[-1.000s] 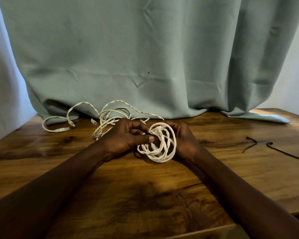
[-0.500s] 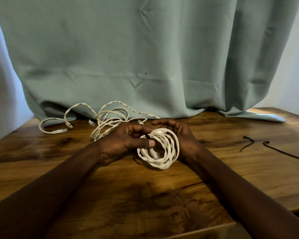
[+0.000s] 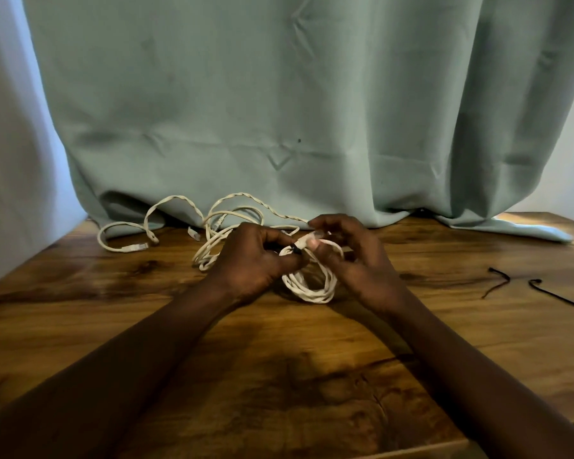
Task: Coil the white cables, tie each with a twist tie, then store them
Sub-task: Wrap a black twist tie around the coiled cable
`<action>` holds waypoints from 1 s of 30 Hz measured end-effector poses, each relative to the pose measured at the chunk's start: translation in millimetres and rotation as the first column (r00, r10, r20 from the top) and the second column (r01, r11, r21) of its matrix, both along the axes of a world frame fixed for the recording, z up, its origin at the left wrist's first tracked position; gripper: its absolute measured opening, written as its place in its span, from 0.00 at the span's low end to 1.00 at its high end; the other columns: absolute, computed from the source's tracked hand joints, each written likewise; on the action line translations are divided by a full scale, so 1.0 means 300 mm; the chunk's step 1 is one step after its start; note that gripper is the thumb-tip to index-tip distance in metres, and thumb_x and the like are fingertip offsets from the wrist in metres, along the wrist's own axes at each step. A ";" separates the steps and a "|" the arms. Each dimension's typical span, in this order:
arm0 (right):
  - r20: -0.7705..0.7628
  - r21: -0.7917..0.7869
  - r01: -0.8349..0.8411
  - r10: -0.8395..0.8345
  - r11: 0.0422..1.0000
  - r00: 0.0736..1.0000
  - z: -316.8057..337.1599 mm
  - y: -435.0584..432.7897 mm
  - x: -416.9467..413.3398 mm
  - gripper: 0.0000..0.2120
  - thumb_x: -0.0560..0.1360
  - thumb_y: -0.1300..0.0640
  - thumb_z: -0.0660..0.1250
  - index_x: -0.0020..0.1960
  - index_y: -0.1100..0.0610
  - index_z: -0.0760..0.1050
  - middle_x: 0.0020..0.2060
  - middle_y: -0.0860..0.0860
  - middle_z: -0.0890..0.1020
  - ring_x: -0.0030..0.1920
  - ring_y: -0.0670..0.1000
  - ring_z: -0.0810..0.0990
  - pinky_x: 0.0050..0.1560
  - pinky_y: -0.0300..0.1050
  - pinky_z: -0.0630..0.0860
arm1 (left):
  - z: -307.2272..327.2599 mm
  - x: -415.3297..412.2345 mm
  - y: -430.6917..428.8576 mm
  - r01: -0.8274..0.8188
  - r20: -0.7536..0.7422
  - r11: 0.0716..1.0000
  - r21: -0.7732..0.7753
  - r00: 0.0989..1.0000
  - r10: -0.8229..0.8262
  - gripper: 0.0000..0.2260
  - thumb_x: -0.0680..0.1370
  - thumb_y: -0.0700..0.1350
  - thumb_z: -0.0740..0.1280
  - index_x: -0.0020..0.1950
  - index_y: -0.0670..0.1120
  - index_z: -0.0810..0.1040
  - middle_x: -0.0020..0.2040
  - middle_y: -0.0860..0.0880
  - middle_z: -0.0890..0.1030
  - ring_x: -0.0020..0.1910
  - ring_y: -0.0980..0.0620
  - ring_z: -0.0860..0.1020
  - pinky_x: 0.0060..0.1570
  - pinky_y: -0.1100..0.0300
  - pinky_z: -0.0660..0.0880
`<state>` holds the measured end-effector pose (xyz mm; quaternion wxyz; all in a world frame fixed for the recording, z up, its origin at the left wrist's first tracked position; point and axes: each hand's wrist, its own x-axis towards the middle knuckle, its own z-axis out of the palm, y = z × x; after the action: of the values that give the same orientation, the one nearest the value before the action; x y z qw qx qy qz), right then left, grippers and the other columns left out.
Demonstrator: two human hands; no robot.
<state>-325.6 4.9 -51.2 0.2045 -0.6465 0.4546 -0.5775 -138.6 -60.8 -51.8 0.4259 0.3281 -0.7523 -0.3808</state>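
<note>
On the left of the wooden table [image 3: 80, 326], the loose white cables [image 3: 179, 213] are left where they were a second ago, uncoiled, just in front of the green curtain [image 3: 312, 111]. In the middle, a change can be noticed: the coiled cable [image 3: 312, 283], which was held more upright and open between the hands before, is now lowered, with its lower loops close to the table, and a black twist tie [image 3: 295, 250] is seen wrapped at its top. From this it is judged that the tying of the first coil is in progress, not yet the storing.

The left hand [image 3: 252, 260] is closed, with thumb and fingers pinched on the tie and the coil's top. The right hand [image 3: 352, 256] is half open: its thumb is pressed on the strands beside the tie, and the other fingers are curled loosely above. On the right, spare black ties [image 3: 497, 281] are lying well apart from the hands, untouched.
</note>
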 end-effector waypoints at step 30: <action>0.464 0.186 -0.280 0.167 0.942 0.870 -0.009 -0.009 0.014 0.06 0.73 0.69 0.73 0.50 0.64 0.81 0.43 0.61 0.85 0.34 0.50 0.83 0.32 0.41 0.80 | -0.010 -0.029 0.000 0.070 -0.359 0.915 0.397 0.930 0.084 0.12 0.75 0.35 0.77 0.58 0.42 0.85 0.47 0.38 0.88 0.42 0.45 0.85 0.46 0.49 0.84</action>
<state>-321.4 2.2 -53.9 0.4469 -0.5163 0.3863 -0.6200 -147.2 -60.9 -54.7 0.4838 0.3341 -0.5630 -0.5808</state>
